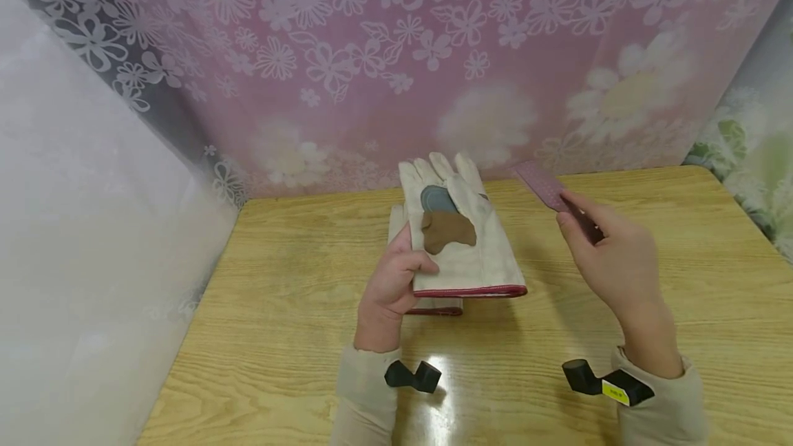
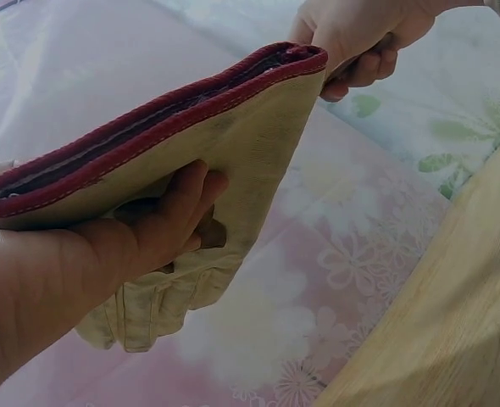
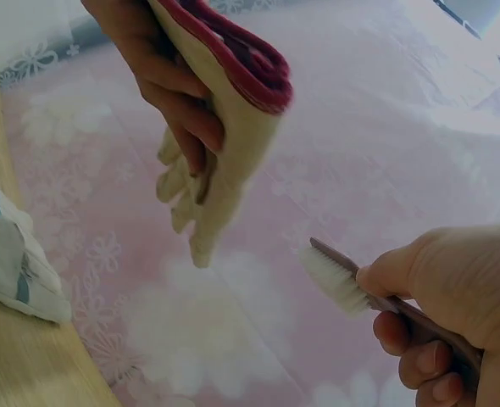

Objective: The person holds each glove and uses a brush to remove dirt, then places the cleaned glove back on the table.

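A cream work glove [image 1: 489, 253] with brown and blue-grey patches and a red-trimmed cuff is held up by my left hand [image 1: 396, 277]. Its thumb lies on the patched face and the other fingers are behind, as the left wrist view shows. My right hand [image 1: 613, 253] grips a mauve brush [image 1: 542, 184] by its handle, off to the right of the glove and apart from it. White bristles [image 3: 339, 284] show in the right wrist view. A second cream glove [image 1: 436, 307] lies on the table below, mostly hidden by the held one.
The wood-grain table [image 1: 291, 281] meets a pink floral sheet [image 1: 372, 102] at its far edge. White sheeting [image 1: 93, 226] hangs at the left, and a green-and-white floral sheet [image 1: 743, 136] stands at the right. A black wrist camera [image 1: 411, 377] sits on the left sleeve.
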`<state>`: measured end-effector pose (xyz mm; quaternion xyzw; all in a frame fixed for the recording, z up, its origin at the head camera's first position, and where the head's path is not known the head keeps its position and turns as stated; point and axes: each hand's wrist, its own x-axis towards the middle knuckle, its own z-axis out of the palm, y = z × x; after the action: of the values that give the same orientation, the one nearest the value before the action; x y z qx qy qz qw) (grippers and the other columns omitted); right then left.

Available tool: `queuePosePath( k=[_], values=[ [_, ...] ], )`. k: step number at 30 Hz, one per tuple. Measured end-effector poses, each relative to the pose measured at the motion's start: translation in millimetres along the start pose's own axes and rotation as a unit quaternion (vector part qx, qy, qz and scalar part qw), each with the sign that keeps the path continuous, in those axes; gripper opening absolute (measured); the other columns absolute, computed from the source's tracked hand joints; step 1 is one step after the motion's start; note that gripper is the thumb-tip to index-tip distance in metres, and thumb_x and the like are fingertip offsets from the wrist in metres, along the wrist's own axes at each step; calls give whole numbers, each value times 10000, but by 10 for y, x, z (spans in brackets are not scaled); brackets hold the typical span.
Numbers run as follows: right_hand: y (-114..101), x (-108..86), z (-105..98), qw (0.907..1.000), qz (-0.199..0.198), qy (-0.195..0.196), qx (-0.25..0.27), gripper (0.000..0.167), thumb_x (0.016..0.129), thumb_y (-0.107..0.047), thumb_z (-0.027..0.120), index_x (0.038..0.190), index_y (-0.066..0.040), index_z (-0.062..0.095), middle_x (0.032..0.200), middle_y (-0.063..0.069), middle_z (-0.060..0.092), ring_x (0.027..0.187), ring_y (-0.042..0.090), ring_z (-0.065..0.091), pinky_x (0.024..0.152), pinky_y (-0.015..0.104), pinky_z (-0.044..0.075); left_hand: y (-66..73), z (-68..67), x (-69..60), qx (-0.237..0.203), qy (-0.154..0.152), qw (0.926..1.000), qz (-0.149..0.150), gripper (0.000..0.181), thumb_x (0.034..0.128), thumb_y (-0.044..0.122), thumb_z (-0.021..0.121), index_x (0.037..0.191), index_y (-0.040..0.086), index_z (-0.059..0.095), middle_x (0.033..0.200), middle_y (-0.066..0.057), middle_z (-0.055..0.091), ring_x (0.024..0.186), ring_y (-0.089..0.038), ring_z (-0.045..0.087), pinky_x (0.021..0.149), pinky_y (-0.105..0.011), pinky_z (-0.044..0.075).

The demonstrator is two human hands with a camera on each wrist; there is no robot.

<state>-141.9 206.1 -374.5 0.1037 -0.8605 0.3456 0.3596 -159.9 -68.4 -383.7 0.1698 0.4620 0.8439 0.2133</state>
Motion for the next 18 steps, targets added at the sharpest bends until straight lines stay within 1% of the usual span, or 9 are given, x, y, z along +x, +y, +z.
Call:
queuePosePath(
  k=[4, 6, 9, 12, 13, 16, 18],
  values=[
    [11, -14, -77, 9995, 244, 185, 46, 337, 866, -23, 710, 1201, -53, 720, 941, 207, 728, 618, -152, 394, 559, 66, 305, 2, 0, -8, -24, 11, 10000, -38, 904, 696, -152, 385, 1545, 103, 208, 1241, -45, 514, 1087, -154, 564, 882, -262, 513],
    [-16, -20, -86, 9994, 237, 192, 164, 337, 865, -13, 709, 1200, -52, 721, 924, 201, 727, 610, -136, 408, 556, 61, 312, 2, 1, -12, -36, 17, 10000, -47, 904, 692, -157, 384, 1542, 98, 210, 1241, -46, 510, 1091, -157, 556, 888, -265, 509],
    [-113, -35, -59, 9988, 69, 45, 492, 359, 851, 19, 715, 1203, -53, 720, 913, 169, 727, 594, -83, 425, 542, 79, 329, -1, 1, -25, 6, 18, 10000, -78, 889, 694, -160, 382, 1535, 80, 216, 1226, -44, 520, 1076, -159, 565, 878, -268, 515],
    [-261, -65, 2, 9963, -166, -250, 802, 399, 831, 48, 726, 1215, -61, 715, 980, 140, 733, 660, -21, 506, 579, 88, 373, -9, 1, -37, 36, 10, 9999, -128, 880, 700, -161, 380, 1533, 73, 219, 1215, -43, 530, 1066, -157, 572, 873, -267, 517],
    [-315, -81, 25, 9954, -256, -344, 852, 412, 822, 52, 733, 1218, -61, 713, 1004, 133, 736, 698, -3, 544, 602, 84, 390, -11, 1, -41, 51, 13, 9999, -140, 881, 702, -162, 381, 1536, 75, 219, 1215, -42, 531, 1067, -156, 572, 874, -266, 516],
    [-465, -122, 92, 9928, -522, -607, 888, 440, 810, 38, 745, 1233, -76, 706, 1050, 104, 738, 793, 59, 593, 660, 98, 410, -15, 1, -49, 76, 21, 9998, -163, 887, 699, -161, 381, 1539, 76, 222, 1228, -43, 534, 1081, -156, 570, 889, -266, 510],
    [-543, -148, 132, 9905, -712, -710, 938, 451, 801, 31, 749, 1236, -82, 706, 1032, 87, 740, 789, 87, 599, 659, 119, 414, -16, 2, -57, 124, 63, 9998, -159, 887, 693, -157, 386, 1536, 71, 232, 1232, -44, 538, 1079, -154, 573, 888, -261, 508]
  ],
)
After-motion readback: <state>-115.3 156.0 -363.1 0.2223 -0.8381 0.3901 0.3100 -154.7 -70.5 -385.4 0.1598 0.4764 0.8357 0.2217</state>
